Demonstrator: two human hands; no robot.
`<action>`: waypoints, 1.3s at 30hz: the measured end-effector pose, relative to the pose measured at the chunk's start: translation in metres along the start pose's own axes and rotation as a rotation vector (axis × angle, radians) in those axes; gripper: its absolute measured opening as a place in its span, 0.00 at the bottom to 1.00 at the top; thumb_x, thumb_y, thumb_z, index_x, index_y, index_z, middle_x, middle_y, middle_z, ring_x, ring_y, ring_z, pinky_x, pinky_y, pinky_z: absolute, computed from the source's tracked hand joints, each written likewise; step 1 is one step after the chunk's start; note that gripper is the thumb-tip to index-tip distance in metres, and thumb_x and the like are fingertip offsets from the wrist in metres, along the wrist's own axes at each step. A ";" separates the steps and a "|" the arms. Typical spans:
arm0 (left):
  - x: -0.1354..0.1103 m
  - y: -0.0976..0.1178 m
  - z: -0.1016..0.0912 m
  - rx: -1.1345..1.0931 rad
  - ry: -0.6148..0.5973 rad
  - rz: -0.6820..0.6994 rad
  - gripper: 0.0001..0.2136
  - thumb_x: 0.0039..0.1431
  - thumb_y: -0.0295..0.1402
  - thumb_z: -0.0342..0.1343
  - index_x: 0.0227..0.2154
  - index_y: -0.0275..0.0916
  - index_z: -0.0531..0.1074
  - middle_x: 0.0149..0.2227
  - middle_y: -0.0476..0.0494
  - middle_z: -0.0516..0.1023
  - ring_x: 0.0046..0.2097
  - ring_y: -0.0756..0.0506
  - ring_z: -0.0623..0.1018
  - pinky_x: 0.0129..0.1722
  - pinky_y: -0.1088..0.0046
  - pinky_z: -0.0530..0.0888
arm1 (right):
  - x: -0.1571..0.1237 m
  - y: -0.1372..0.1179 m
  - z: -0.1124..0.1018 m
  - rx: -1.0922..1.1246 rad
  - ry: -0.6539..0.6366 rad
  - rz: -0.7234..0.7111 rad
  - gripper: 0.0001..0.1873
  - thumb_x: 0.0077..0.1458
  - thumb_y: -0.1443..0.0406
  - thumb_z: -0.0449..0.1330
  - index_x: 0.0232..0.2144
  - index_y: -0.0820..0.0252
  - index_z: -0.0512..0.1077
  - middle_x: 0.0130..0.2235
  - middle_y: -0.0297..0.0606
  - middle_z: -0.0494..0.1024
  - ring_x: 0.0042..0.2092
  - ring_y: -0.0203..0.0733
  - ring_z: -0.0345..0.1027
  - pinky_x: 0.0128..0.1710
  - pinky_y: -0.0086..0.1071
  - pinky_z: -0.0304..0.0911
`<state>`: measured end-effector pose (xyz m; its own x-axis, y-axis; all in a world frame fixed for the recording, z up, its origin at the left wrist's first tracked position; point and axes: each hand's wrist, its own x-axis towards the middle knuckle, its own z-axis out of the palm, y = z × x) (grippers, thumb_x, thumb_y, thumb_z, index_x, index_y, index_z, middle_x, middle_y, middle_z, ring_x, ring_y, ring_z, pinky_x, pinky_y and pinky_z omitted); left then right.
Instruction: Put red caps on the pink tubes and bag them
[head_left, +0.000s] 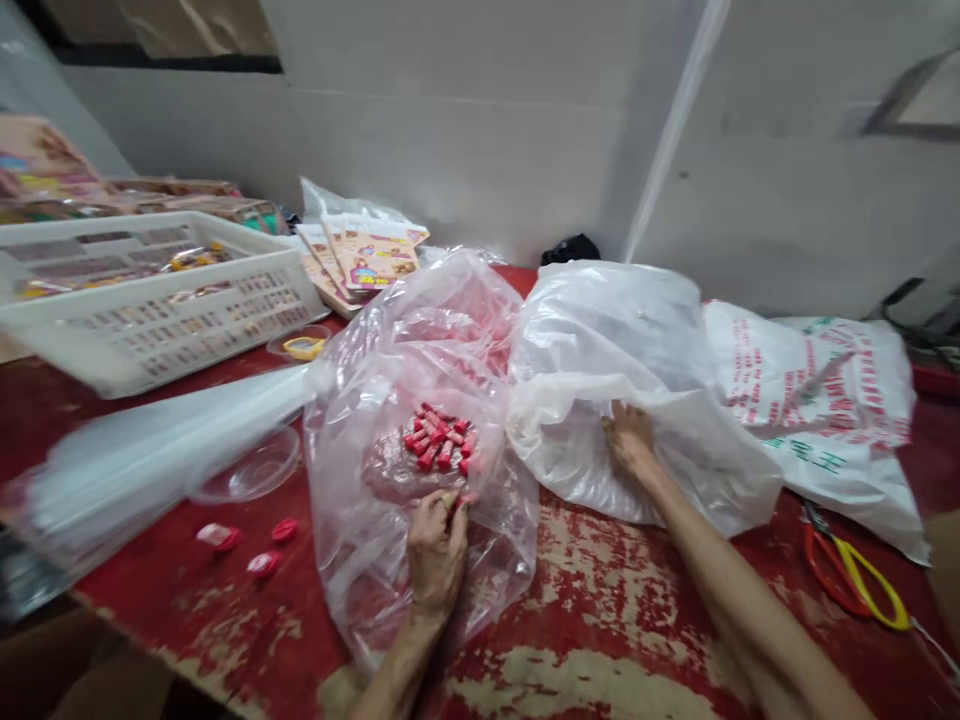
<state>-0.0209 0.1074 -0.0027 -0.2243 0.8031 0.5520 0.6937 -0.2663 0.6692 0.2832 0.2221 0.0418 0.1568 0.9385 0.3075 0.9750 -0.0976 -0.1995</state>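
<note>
Where the left hand (435,562) works: between six and seven o'clock from the centre of my view, its fingertips drawn together beside something red (468,499); from this distance I cannot tell whether they are clamped on it.
Right hand (630,440): at four o'clock, fingers at the folded-back mouth of a cloudy white bag (607,315); I cannot tell whether they grip anything.
Small red pieces (442,440): heaped at seven o'clock, just beyond the left hand, within the spread of a pinkish clear bag (345,500).
Three stray pieces (264,565): at eight o'clock, on the worn red table (585,565).
White basket (150,287): between nine and ten o'clock, with printed cards (382,262) near its far right corner.
Scissors (844,560): at four o'clock, farther out, red and yellow handles, near a printed white sack (817,375).
</note>
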 end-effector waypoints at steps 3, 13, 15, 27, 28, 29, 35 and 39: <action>-0.003 0.003 -0.003 0.002 -0.018 -0.005 0.09 0.58 0.30 0.51 0.39 0.38 0.73 0.39 0.42 0.73 0.41 0.45 0.74 0.41 0.68 0.73 | 0.019 -0.005 0.012 -0.055 -0.022 0.027 0.19 0.59 0.69 0.48 0.52 0.69 0.66 0.49 0.61 0.69 0.51 0.61 0.61 0.46 0.50 0.56; -0.008 0.010 -0.008 0.100 -0.163 0.042 0.13 0.49 0.21 0.47 0.35 0.37 0.73 0.38 0.40 0.73 0.43 0.42 0.72 0.44 0.63 0.71 | -0.014 0.009 -0.005 0.139 -0.123 -0.039 0.22 0.51 0.70 0.51 0.49 0.68 0.68 0.40 0.53 0.73 0.41 0.52 0.67 0.41 0.41 0.59; -0.008 0.009 -0.007 0.165 -0.193 0.067 0.12 0.49 0.21 0.46 0.33 0.37 0.72 0.36 0.40 0.74 0.41 0.41 0.72 0.42 0.62 0.70 | -0.029 0.009 -0.014 0.259 -0.140 -0.067 0.21 0.50 0.67 0.52 0.47 0.65 0.69 0.38 0.46 0.73 0.37 0.46 0.68 0.39 0.36 0.62; -0.009 0.029 -0.047 -0.100 -0.088 -0.249 0.13 0.54 0.38 0.52 0.40 0.38 0.72 0.37 0.43 0.77 0.35 0.44 0.75 0.38 0.66 0.71 | -0.149 -0.023 -0.050 1.158 -0.117 0.075 0.21 0.50 0.58 0.59 0.47 0.58 0.69 0.40 0.39 0.75 0.35 0.38 0.67 0.36 0.31 0.64; -0.014 0.037 -0.053 -0.179 -0.071 -0.313 0.13 0.53 0.40 0.54 0.39 0.38 0.72 0.36 0.43 0.77 0.36 0.44 0.76 0.38 0.67 0.71 | -0.155 -0.026 -0.054 1.184 -0.136 0.066 0.22 0.50 0.58 0.59 0.47 0.58 0.70 0.40 0.38 0.75 0.36 0.38 0.67 0.37 0.31 0.64; -0.019 0.045 -0.059 -0.269 -0.067 -0.369 0.14 0.52 0.41 0.56 0.38 0.38 0.73 0.37 0.44 0.78 0.38 0.44 0.76 0.40 0.67 0.71 | -0.160 -0.028 -0.057 1.184 -0.154 0.037 0.21 0.51 0.58 0.58 0.48 0.57 0.70 0.41 0.38 0.75 0.38 0.39 0.68 0.39 0.32 0.64; -0.053 0.089 -0.071 -0.688 -0.306 -0.541 0.12 0.50 0.39 0.60 0.36 0.38 0.75 0.39 0.43 0.78 0.44 0.45 0.76 0.47 0.69 0.71 | -0.200 -0.038 -0.069 1.049 -0.304 -0.160 0.18 0.52 0.60 0.59 0.46 0.55 0.73 0.40 0.37 0.76 0.38 0.41 0.68 0.39 0.33 0.64; -0.068 0.104 -0.063 -0.794 -0.398 -0.643 0.16 0.45 0.37 0.64 0.37 0.38 0.75 0.36 0.45 0.77 0.40 0.47 0.76 0.41 0.72 0.72 | -0.224 -0.041 -0.075 0.930 -0.363 -0.191 0.09 0.50 0.65 0.59 0.37 0.57 0.73 0.28 0.31 0.72 0.28 0.35 0.63 0.28 0.28 0.59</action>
<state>0.0233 -0.0086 0.0609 -0.0499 0.9916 -0.1193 -0.1440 0.1110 0.9833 0.2200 -0.0094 0.0507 -0.1971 0.9704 0.1396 0.4456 0.2156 -0.8689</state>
